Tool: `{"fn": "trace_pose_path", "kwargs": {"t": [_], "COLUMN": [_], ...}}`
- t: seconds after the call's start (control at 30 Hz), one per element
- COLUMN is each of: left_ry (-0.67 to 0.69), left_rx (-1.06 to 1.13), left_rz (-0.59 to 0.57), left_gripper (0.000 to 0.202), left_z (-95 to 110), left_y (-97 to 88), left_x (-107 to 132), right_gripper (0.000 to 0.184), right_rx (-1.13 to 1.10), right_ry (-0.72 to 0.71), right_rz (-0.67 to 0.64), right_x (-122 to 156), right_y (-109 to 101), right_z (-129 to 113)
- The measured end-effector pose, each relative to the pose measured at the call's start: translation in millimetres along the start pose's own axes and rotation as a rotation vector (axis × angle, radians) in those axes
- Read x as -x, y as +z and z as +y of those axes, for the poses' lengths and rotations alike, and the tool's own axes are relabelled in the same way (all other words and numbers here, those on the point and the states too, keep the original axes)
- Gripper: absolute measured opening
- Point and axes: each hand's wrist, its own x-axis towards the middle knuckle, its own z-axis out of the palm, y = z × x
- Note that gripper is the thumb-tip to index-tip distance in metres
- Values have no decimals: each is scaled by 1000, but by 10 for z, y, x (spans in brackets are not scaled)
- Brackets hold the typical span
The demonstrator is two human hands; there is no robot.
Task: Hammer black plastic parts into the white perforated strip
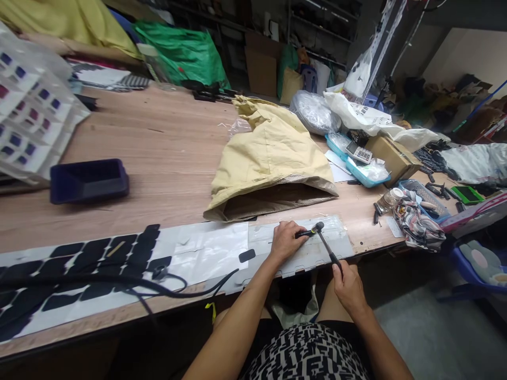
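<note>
My left hand point(284, 240) rests on a clear plastic sheet point(312, 248) at the table's front edge, fingers curled round a small black rod-like piece point(306, 233). My right hand point(348, 287) is closed round the handle of a small hammer point(327, 245), whose head point(318, 227) touches the tip of that black piece. A small black oval piece point(247, 256) lies on the white sheet point(206, 250) to the left of my left hand.
A yellow-beige sack point(269, 158) lies open-mouthed behind my hands. Rows of black cut pieces point(87, 264) and a black cable point(174, 290) cover the left front. A dark blue tray point(87, 180) sits left; boxes, a calculator point(358, 153), baskets and cloth crowd the right.
</note>
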Motion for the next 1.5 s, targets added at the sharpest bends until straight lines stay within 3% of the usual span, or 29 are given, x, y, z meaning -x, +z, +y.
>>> {"fn": "trace_pose_path", "kwargs": {"t": [0.2, 0.3, 0.57, 0.7, 0.8, 0.97, 1.07, 1.17, 1.27, 1.33, 1.5], "left_ry": [-21, -26, 8, 63, 128, 308, 368, 392, 361, 308, 36], "left_rx": [-15, -16, 3, 51, 104, 106, 26, -56, -26, 14, 42], "left_rz": [-8, -23, -3, -6, -2, -67, -77, -64, -13, 57, 304], "left_gripper": [15, 16, 15, 17, 18, 15, 14, 20, 24, 21, 24], "left_z": [41, 51, 2, -8, 19, 98, 128, 159, 190, 187, 40], "left_y": [-29, -42, -9, -37, -106, -195, -165, -109, -89, -96, -98], "left_x": [9, 5, -5, 21, 177, 717, 1004, 1124, 1013, 788, -236], "right_gripper": [35, 36, 38, 40, 41, 39, 39, 38, 37, 36, 35], "right_rx": [-40, -29, 43, 116, 147, 152, 154, 154, 156, 157, 141], "right_ry": [-79, -42, 303, 436, 466, 442, 435, 431, 430, 436, 447], "right_rz": [-28, -11, -7, -64, -88, -82, -78, -81, -95, -104, -104], "right_x": [13, -15, -244, -295, -298, -289, -283, -281, -280, -280, -278], "right_y": [22, 45, -162, -166, -107, -43, -36, -49, -72, -82, -70], "right_z": [-128, -79, 320, 437, 457, 471, 475, 463, 443, 434, 438]}}
